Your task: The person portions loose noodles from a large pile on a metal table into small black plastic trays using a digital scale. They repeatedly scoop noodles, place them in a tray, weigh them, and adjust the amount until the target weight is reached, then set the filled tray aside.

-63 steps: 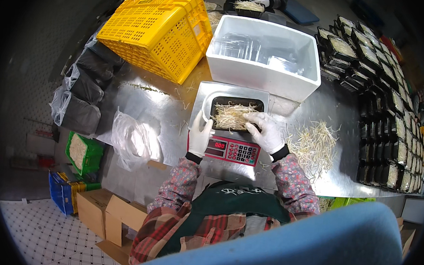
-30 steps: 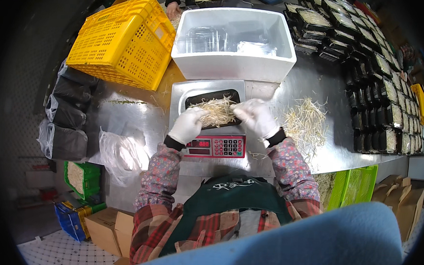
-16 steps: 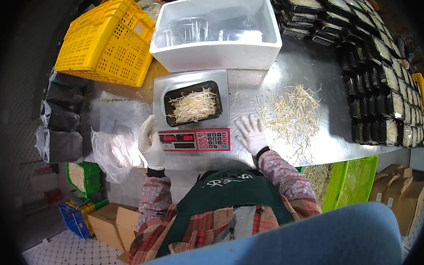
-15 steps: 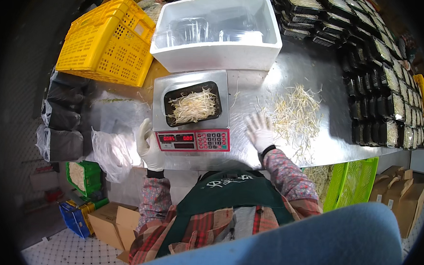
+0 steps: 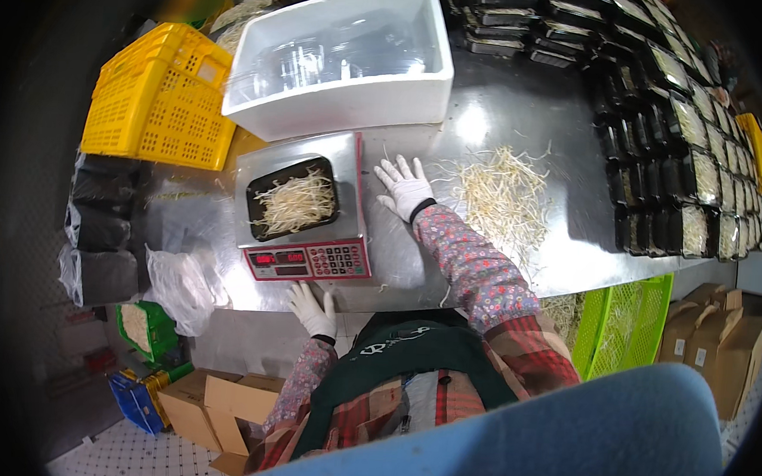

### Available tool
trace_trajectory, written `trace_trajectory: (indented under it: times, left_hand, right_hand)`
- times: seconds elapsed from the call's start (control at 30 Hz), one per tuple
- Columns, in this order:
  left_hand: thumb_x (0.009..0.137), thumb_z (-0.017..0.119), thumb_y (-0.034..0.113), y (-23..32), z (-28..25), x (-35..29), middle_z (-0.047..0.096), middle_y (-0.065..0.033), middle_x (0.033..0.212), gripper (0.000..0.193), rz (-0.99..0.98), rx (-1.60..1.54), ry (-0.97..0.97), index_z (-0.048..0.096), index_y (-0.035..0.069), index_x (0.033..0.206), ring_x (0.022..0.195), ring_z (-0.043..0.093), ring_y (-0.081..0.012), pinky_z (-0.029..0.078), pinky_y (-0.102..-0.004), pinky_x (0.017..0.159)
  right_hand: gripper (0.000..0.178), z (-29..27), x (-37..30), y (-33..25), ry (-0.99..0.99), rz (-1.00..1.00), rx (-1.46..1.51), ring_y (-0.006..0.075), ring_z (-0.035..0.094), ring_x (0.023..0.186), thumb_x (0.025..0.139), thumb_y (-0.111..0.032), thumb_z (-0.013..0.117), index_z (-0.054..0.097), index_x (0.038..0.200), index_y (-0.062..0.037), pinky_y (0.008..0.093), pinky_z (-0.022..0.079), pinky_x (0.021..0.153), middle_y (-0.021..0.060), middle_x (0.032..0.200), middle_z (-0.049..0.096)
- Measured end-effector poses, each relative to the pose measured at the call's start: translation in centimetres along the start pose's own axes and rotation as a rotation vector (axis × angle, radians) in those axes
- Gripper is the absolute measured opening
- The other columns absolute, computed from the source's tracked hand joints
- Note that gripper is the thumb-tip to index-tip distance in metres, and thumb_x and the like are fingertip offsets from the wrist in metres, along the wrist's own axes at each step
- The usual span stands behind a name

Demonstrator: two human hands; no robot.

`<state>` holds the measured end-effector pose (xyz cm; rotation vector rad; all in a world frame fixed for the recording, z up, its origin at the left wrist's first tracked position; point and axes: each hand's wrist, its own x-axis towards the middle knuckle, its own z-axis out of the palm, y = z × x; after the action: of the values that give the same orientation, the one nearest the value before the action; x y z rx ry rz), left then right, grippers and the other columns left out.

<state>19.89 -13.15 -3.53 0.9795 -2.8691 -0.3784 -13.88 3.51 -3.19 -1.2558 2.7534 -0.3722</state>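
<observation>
With the scale as the centre of our clock, we have a shiny silver metal table (image 5: pixel 526 99) running beneath everything. At between two and three o'clock we see tall stacks of black plastic trays filled with pale sprouts (image 5: pixel 703 169). A white rectangular foam box (image 5: pixel 345 105) stands at twelve, holding clear plastic pieces that may be lids or containers; we cannot tell which. At ten o'clock a yellow perforated plastic crate (image 5: pixel 160 97) sits near the box.

In the middle we find the red-framed digital scale with a silver metal plate (image 5: pixel 352 215), its red display lit and its keypad toward six. A crumpled translucent plastic bag (image 5: pixel 180 288) lies at eight, and a loose pile of thin white-and-yellow sprouts (image 5: pixel 502 197) is spread at three.

On the scale plate rests a black rectangular plastic tray (image 5: pixel 274 179), slightly turned, carrying a heap of pale sprouts (image 5: pixel 297 203). Our white-gloved right hand (image 5: pixel 408 188) is palm down at three, between scale and loose pile, its fingers spread apart. Our white-gloved left hand (image 5: pixel 312 312) is at six, fingers also apart, just beside the keypad edge; we cannot tell whether it touches.
</observation>
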Motion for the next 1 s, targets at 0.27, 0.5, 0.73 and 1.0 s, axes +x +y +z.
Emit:
trace_trajectory:
  times: [0.27,0.5,0.73,1.0]
  left_hand:
    - [0.068,0.082,0.050,12.7,0.0,-0.6,0.026,-0.0247,0.156,0.111,0.709,-0.206,-0.427,0.027,-0.002,0.150,0.147,0.018,-0.0434,0.014,-0.0592,0.118]
    - [0.059,0.077,0.070,23.0,3.9,4.1,0.020,-0.0285,0.157,0.126,0.960,-0.106,-0.416,0.029,-0.003,0.150,0.147,0.014,-0.0471,0.013,-0.0655,0.114]
    - [0.053,0.088,0.054,34.3,6.7,13.3,0.009,-0.0254,0.161,0.135,0.881,-0.104,-0.347,0.015,0.011,0.157,0.145,0.015,-0.0504,0.019,-0.0620,0.114]
    - [0.079,0.072,0.012,36.4,7.7,13.8,0.065,-0.0074,0.114,0.027,0.847,-0.657,-0.328,0.069,0.007,0.105,0.109,0.062,-0.0257,0.050,-0.0344,0.095]
  right_hand:
    - [0.073,-9.2,-20.1,13.7,0.295,0.467,-0.083,0.0325,0.027,0.147,0.087,-0.051,0.066,0.043,0.149,-0.0213,0.0578,0.012,0.118,0.0104,0.157,0.035]
    - [0.132,-5.6,-33.8,8.4,-0.030,0.667,0.002,0.0456,0.005,0.149,0.061,-0.075,0.074,0.011,0.159,-0.0110,0.0637,0.003,0.116,0.0253,0.162,0.009]
    - [0.128,-5.8,-24.6,12.6,0.237,0.539,0.103,0.0455,0.019,0.146,0.057,-0.065,0.081,0.018,0.158,-0.0153,0.0597,0.020,0.115,0.0251,0.161,0.013]
    - [0.025,-4.5,-19.3,15.0,0.627,0.327,0.539,0.0230,0.066,0.092,0.079,-0.024,0.079,0.073,0.101,-0.0150,0.0344,0.055,0.080,0.0032,0.095,0.070]
